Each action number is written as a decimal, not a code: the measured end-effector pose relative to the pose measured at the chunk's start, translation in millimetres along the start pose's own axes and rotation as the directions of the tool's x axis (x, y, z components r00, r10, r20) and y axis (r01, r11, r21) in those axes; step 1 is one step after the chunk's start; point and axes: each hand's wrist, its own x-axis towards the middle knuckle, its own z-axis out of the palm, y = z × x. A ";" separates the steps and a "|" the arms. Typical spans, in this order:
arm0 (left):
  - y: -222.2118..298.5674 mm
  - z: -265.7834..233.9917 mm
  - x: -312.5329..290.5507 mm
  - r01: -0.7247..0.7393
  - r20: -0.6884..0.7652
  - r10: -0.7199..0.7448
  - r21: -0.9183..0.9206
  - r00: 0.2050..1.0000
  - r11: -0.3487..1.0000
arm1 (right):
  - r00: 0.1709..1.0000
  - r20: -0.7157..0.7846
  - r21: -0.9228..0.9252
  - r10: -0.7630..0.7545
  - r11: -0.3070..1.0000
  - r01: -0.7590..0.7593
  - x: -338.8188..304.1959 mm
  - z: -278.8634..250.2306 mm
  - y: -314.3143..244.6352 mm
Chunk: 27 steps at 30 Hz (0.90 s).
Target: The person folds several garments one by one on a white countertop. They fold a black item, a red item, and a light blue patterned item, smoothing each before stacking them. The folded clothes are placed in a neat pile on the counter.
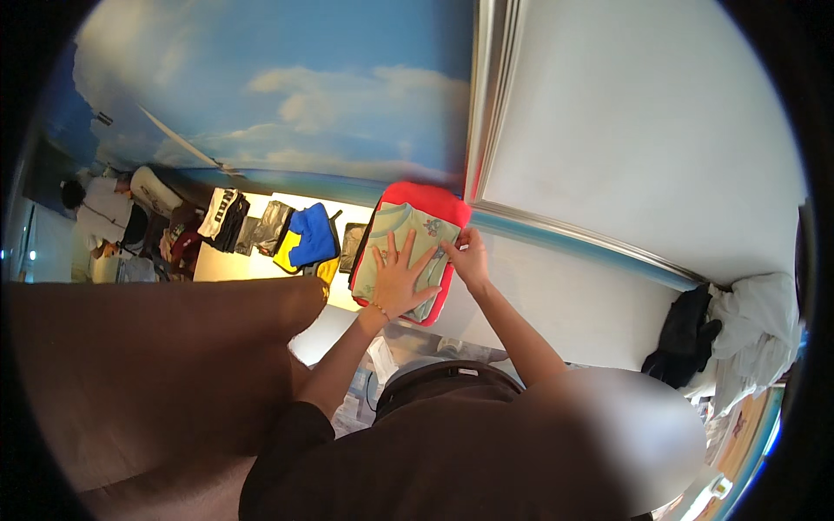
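A folded pale green shirt [391, 221] with small printed figures lies on top of a folded red garment [426, 193], whose red edges show around it. My left hand [401, 278] rests flat on the green shirt with its fingers spread. At the shirt's right edge, my right hand [470, 259] is closed, with thumb and fingertips pinching the pale green fabric. A dark edge shows under the left side of the pile.
Left of the pile lie a blue and yellow garment [311, 236], dark plastic-wrapped packs [274, 224] and a black and white folded garment [222, 217]. Brown cloth [156, 365] fills the lower left. Another person [102, 208] is far left. Black cloth [682, 334] and white cloth [756, 330] hang at right.
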 end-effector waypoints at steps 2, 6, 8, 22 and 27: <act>-1.9 -1.1 2.9 0.017 0.026 -0.017 0.000 1.000 1.000 | 0.992 0.052 0.109 0.115 0.987 -0.120 2.6 -5.8 -4.0; -10.2 -16.6 8.8 0.069 0.128 -0.062 -0.050 0.990 0.996 | 0.988 0.093 0.315 0.125 0.937 -0.149 -24.1 -30.5 -6.3; -6.8 -23.4 11.7 0.072 0.095 -0.058 -0.145 0.994 0.987 | 0.974 0.151 0.417 0.172 0.882 -0.220 -43.1 -58.2 25.6; 207.2 30.3 37.1 -0.500 -0.055 0.532 -0.435 0.845 0.749 | 0.599 -0.500 0.509 0.625 0.772 -0.380 -192.6 -278.0 178.3; 265.1 55.1 51.5 -0.497 0.051 0.589 -0.481 0.807 0.723 | 0.332 -0.762 0.459 0.557 0.825 -0.330 -205.6 -399.2 214.3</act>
